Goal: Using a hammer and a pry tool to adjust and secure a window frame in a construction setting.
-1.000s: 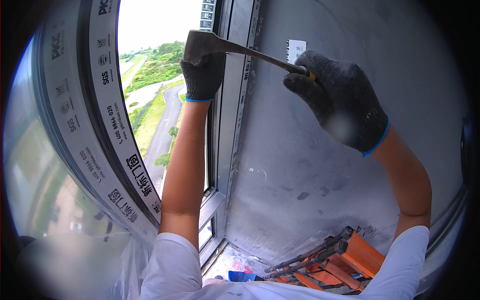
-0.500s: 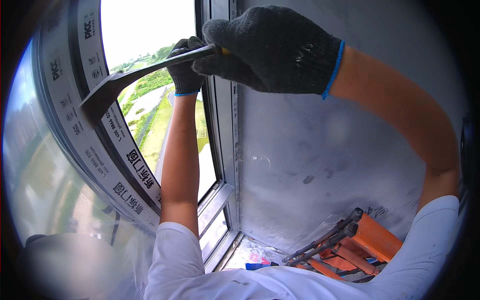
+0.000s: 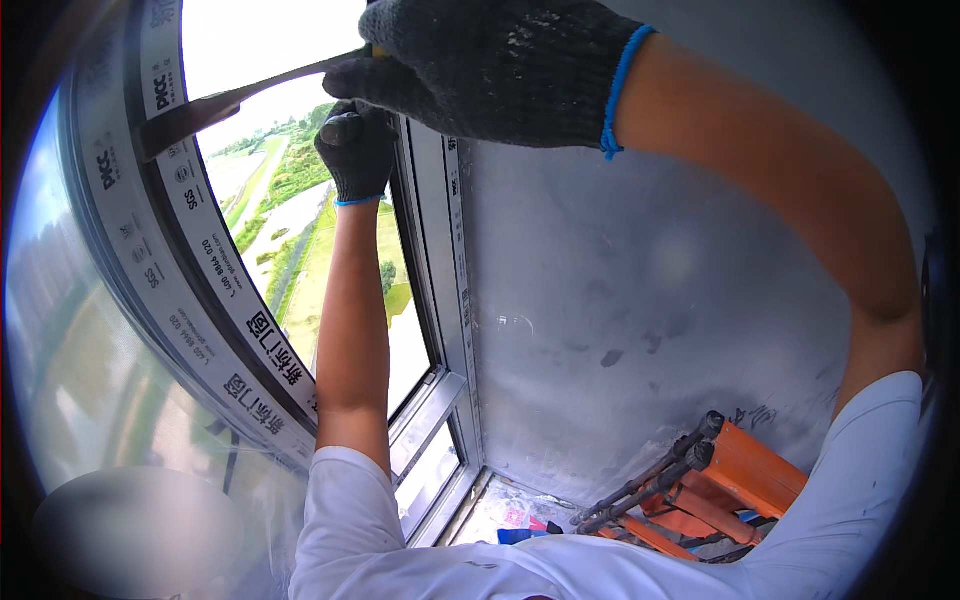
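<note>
While gripping a dark, flat-headed metal tool [image 3: 185, 122] in the gloved right hand [image 3: 480, 75], holds it high at the top of the view, closed firmly around the handle. Slants the shaft down to the left, out across the bright window opening [image 3: 265, 30], with the flared head in front of the white printed strip [image 3: 205, 235]; can't tell from here whether touching it or just short of it. Holds the gloved left hand [image 3: 355, 160] up too, just below the right, fingers bent, near the metal window post [image 3: 430, 180]; can't tell whether gripping anything. Wears blue-edged cuffs on both gloves and a white shirt [image 3: 430, 560]. Looks out past the left forearm onto greenery [image 3: 312, 255]. Has a smudged grey wall [image 3: 640, 270] to the right, with an orange, black-poled object [image 3: 755, 470] at its foot, near something blue [image 3: 520, 536].
</note>
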Motion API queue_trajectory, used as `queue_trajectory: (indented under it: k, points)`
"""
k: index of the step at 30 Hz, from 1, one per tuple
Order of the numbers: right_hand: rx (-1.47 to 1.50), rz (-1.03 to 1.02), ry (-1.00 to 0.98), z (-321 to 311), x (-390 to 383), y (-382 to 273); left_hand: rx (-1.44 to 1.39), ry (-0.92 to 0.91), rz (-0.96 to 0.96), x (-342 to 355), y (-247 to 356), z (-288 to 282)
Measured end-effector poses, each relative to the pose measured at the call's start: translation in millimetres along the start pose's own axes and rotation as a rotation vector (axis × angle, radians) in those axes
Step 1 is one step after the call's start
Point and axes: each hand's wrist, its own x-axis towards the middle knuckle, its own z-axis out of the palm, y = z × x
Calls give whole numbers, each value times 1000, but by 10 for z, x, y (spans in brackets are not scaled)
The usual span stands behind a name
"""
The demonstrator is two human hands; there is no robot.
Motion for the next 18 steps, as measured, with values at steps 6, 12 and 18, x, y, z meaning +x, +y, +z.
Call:
queue_trajectory:
  k: [6, 12, 18]
  points:
    - [132, 13, -484, 45, 65, 165, 345, -98, -54, 115, -85, -254]
    - [126, -163, -52, -123, 72, -157, 940, 312, 982, 472, -1032, -423]
    - [-24, -238, -177, -57, -15, 54, 143, -25, 239, 113, -77, -11]
